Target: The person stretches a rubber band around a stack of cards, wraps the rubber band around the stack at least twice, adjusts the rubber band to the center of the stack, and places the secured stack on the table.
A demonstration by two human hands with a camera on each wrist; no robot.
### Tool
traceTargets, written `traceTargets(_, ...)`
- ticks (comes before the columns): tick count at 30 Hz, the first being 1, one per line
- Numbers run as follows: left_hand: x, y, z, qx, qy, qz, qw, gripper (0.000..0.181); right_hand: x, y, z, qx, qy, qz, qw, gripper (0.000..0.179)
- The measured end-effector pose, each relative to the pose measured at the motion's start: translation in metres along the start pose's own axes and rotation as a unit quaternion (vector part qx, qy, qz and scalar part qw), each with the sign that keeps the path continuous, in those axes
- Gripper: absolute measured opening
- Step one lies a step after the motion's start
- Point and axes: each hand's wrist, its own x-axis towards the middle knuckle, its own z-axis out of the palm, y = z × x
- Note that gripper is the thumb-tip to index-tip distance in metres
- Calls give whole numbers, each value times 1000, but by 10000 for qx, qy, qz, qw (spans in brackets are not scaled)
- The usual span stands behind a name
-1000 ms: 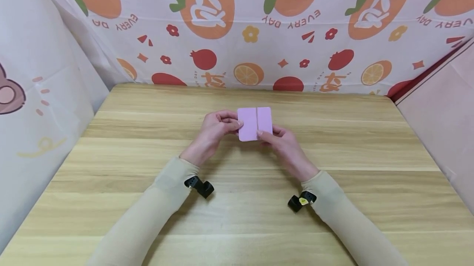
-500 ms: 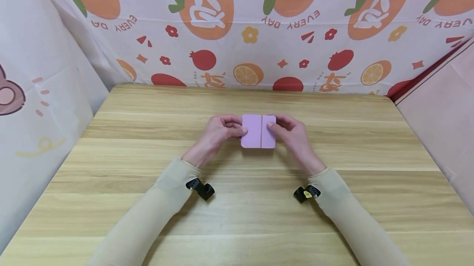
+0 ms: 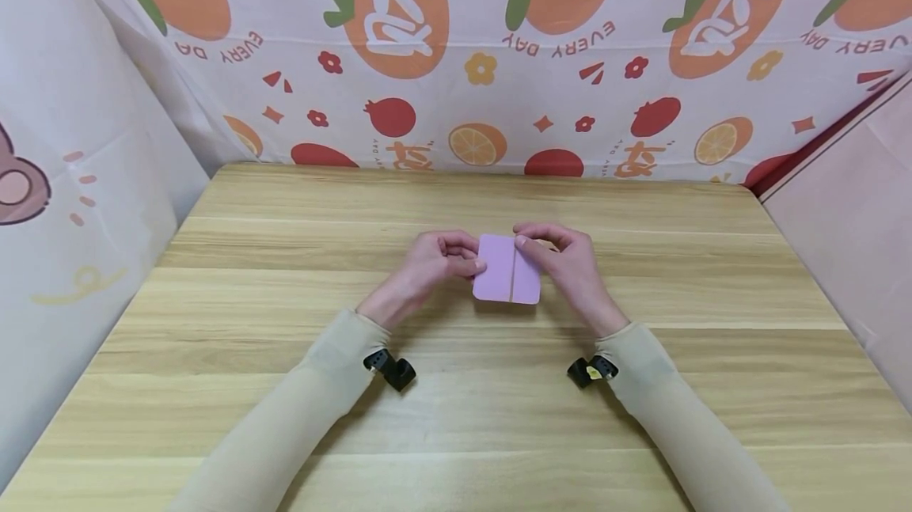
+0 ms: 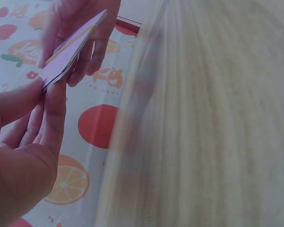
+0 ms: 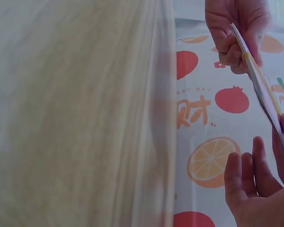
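A thin stack of lilac cards (image 3: 494,268) with rounded corners is held above the table, a yellowish rubber band (image 3: 512,274) stretched round it. Its layered edges show in the left wrist view. My left hand (image 3: 437,259) pinches the stack's left edge, thumb in front and fingers behind. At the upper edge, my right hand (image 3: 566,259) pinches where the band crosses, thumb on the front and index finger behind. Whether that thumb grips the band itself or only the cards, I cannot tell. The other right fingers stand apart from the stack in the right wrist view.
The stack is over a wooden table (image 3: 456,417). Behind the table hangs a white curtain (image 3: 427,108) printed with fruit. A pale cloth (image 3: 93,259) hangs at the left, and a pinkish panel (image 3: 848,235) stands at the right.
The card stack has moved right and toward me, and has tilted slightly. My right thumb has gone from the lower end of the band, over the right part, to the upper end.
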Motion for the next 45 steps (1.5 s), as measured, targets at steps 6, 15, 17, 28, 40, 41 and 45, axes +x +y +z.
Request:
traceTargets(6,-1,-1,3,40,-108,42,9999,16,-2,1,1,-14,-91,48,9999,30)
traceTargets(15,-1,-1,4,-123,18,-92,9999,17,-3,0,1,196,-158,297,9992,31)
traceTargets(17,0,-2,5,-219,0,-66,9997,16,-3,0,1,243,-157,327,9990,32)
traceTargets(28,0,-4,6,-460,-6,-55,9989,13,-1,0,3,281,-156,432,9986,31)
traceTargets(40,3,-7,-2,-761,155,-228,9967,10,-1,0,-5,-497,-215,-281,9981,31)
traceTargets(41,3,-7,-3,-783,180,-235,9965,11,-1,-1,-7,-757,-264,-435,9958,30)
traceTargets(45,5,-6,-10,-803,265,-256,9961,12,-2,-9,-13,-2064,-788,-1142,9686,46)
